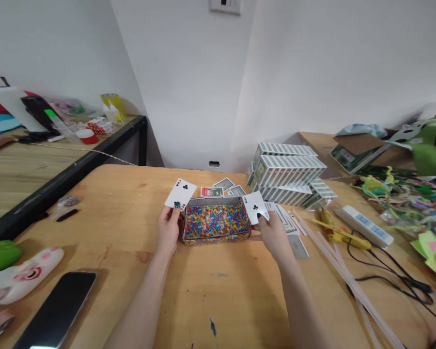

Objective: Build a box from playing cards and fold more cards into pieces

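A small open box [215, 223] with a colourful confetti-patterned lining sits on the wooden table [218, 291] in front of me. My left hand [168, 229] rests at the box's left end and pinches a two of clubs card [180, 194], held face up. My right hand [274, 235] is at the box's right end and pinches another clubs card [255, 207], also face up. Several loose cards [221, 188] lie flat just behind the box.
Stacked green card packs [288, 173] stand behind right. Loose cards, long clear strips [334, 254], a yellow glue gun [334, 230] and a white power strip [363, 225] lie right. A black phone [58, 310], a pink-and-white toy [23, 276] and a green object [0, 254] lie left. Another cluttered table is far left.
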Tool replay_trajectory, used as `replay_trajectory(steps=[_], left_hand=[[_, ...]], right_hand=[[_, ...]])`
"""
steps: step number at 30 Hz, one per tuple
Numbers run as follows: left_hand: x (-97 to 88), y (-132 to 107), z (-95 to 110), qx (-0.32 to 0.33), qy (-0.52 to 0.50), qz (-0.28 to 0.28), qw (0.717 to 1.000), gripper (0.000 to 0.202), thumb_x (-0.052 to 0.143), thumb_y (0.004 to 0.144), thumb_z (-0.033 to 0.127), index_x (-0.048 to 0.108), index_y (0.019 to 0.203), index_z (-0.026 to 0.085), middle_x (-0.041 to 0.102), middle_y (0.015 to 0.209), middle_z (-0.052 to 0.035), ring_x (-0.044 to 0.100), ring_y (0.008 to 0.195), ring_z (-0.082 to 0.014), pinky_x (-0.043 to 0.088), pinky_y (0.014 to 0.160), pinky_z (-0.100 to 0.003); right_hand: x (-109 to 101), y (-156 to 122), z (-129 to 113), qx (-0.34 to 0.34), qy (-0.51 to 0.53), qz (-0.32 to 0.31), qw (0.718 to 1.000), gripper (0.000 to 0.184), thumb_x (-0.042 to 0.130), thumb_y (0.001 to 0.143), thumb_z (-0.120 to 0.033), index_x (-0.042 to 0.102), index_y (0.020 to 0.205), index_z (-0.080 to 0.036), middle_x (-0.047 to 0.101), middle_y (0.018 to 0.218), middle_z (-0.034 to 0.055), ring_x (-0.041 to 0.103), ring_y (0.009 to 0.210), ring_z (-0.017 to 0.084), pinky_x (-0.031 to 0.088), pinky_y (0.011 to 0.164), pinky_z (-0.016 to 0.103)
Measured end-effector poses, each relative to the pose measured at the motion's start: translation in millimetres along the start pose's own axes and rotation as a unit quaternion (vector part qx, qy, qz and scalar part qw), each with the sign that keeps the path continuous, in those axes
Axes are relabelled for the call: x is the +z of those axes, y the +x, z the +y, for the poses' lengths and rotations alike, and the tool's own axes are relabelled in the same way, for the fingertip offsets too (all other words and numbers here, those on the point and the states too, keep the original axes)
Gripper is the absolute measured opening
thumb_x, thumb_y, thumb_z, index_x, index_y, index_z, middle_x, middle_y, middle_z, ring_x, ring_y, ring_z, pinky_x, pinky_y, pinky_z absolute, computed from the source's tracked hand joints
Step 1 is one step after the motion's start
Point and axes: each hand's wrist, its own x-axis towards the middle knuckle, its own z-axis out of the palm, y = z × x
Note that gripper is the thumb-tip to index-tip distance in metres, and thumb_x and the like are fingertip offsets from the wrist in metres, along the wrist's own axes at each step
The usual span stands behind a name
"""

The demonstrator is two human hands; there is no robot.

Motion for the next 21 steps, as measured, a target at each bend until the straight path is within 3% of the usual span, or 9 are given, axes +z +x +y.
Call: replay_trajectory(steps=[3,7,12,16,19,21], left_hand=[[0.0,1.2,1.1,0.008,-0.001,0.005,1.0,0.028,0.068,0.063,0.037,0.066,0.08,0.014,0.066,0.081,-0.0031,0.057,0.074,-0.0154,0.04,0.064,-0.023],[-0.8,4.1,-0.5,0.016,0.006,-0.001,1.0,0.028,0.069,0.06,0.036,0.067,0.078,0.014,0.065,0.078,-0.0032,0.058,0.076,-0.0176,0.041,0.067,-0.026],[-1.7,5.6,-0.6,0.039,0.019,-0.015,0.999,0.023,0.068,0.061,0.033,0.068,0.075,0.015,0.062,0.078,-0.0027,0.056,0.078,-0.0173,0.04,0.069,-0.026],[-1.9,5.3,2.5,0.058,0.028,-0.021,0.998,0.018,0.068,0.062,0.03,0.068,0.072,0.015,0.058,0.075,-0.0014,0.053,0.076,-0.0158,0.039,0.067,-0.024],[-1.5,4.4,5.1,0.069,0.025,-0.02,0.997,0.017,0.067,0.063,0.03,0.068,0.072,0.015,0.058,0.074,-0.0009,0.053,0.074,-0.0152,0.039,0.065,-0.023],[-1.4,3.3,6.6,0.074,0.017,-0.023,0.997,0.019,0.066,0.063,0.03,0.068,0.075,0.016,0.06,0.077,-0.0012,0.053,0.075,-0.0155,0.039,0.066,-0.023]], right_hand=[[-8.4,1.1,-11.1,0.035,-0.03,0.016,0.999,0.02,0.049,0.074,-0.035,0.057,0.077,-0.017,0.063,0.057,0.0041,0.061,0.055,0.021,0.043,0.049,0.028],[-11.6,-0.5,-26.3,0.021,0.045,-0.038,0.998,0.03,0.051,0.074,-0.041,0.059,0.081,-0.013,0.062,0.057,0.0035,0.055,0.048,0.016,0.038,0.044,0.023],[6.5,-9.3,-29.3,-0.047,-0.014,-0.086,0.995,0.03,0.052,0.074,-0.036,0.064,0.091,-0.015,0.067,0.072,0.0056,0.057,0.059,0.017,0.042,0.053,0.025],[17.0,-11.7,-24.4,-0.059,-0.066,-0.081,0.993,0.031,0.051,0.074,-0.033,0.065,0.096,-0.015,0.065,0.066,0.0047,0.055,0.054,0.016,0.042,0.052,0.026],[16.7,-10.5,-23.4,-0.049,-0.011,-0.055,0.997,0.033,0.053,0.073,-0.036,0.064,0.095,-0.014,0.064,0.064,0.0042,0.054,0.054,0.016,0.041,0.051,0.025],[13.3,-10.4,-25.9,-0.032,0.067,-0.073,0.995,0.034,0.052,0.074,-0.039,0.063,0.094,-0.013,0.062,0.062,0.0026,0.052,0.052,0.014,0.04,0.048,0.023]])
